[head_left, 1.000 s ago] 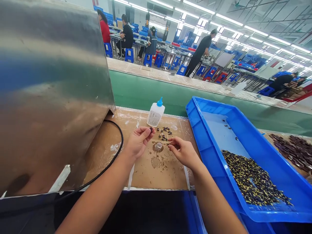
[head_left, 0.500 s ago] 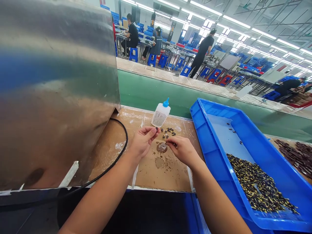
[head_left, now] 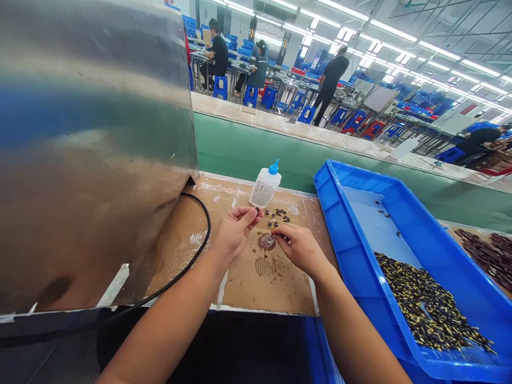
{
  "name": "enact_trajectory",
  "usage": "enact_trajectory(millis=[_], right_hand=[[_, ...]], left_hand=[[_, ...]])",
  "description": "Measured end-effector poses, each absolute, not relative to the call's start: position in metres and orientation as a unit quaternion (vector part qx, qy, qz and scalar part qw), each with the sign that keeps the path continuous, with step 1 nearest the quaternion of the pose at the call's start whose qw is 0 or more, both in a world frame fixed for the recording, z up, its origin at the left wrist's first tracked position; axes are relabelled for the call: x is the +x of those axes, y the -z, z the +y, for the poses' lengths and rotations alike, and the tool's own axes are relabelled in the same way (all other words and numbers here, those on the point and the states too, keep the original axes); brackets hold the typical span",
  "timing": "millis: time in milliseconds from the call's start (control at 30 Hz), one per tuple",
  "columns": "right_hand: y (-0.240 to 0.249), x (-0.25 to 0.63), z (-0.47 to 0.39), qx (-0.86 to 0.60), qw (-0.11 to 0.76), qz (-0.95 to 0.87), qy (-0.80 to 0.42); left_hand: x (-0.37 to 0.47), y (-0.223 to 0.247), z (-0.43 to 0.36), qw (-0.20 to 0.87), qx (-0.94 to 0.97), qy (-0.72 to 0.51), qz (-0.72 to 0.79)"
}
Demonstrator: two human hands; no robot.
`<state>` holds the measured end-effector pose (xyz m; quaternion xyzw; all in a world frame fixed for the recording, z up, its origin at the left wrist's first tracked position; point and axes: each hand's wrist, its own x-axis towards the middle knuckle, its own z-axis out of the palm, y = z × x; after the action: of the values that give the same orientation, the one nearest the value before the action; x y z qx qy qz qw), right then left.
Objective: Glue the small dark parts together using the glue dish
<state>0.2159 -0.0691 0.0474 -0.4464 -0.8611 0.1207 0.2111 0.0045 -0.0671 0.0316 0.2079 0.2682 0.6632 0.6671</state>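
Between thumb and forefinger, my left hand [head_left: 239,226] pinches a small dark piece [head_left: 257,209], mostly covered by the fingertips. My right hand [head_left: 298,242] is closed in a pinch at the rim of a small clear cup [head_left: 267,241]; whatever it holds is too small to make out. Around the cup's base the cardboard is stained brown. Just beyond the hands lie several small black-and-yellow parts [head_left: 279,214]. A white squeeze bottle [head_left: 264,186] with a blue nozzle stands upright behind my left fingertips.
At right, a blue bin [head_left: 352,240] holds a heap of black-and-yellow parts [head_left: 428,304]. Dark brown pieces [head_left: 486,256] lie beyond it. A large metal housing [head_left: 96,149] and black cable [head_left: 206,229] bound the left. Past the green conveyor belt [head_left: 256,144], several people sit or stand.
Both hands keep nearly the same pose, the right fingertips still at the cup. The view has shifted slightly. A standing person in the background has turned.
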Motion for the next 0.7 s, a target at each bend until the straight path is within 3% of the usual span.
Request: enact_trajectory(millis=[400,700], right_hand=[[-0.039,0.22,-0.067,-0.449,0.263,-0.845,-0.122],[-0.037,0.216,-0.065,-0.449,0.257,-0.845,-0.137]], left_hand=[[0.005,-0.031,-0.067,0.662,0.212,-0.667,0.268],[0.004,-0.03,-0.066,0.659,0.215,-0.666,0.277]])
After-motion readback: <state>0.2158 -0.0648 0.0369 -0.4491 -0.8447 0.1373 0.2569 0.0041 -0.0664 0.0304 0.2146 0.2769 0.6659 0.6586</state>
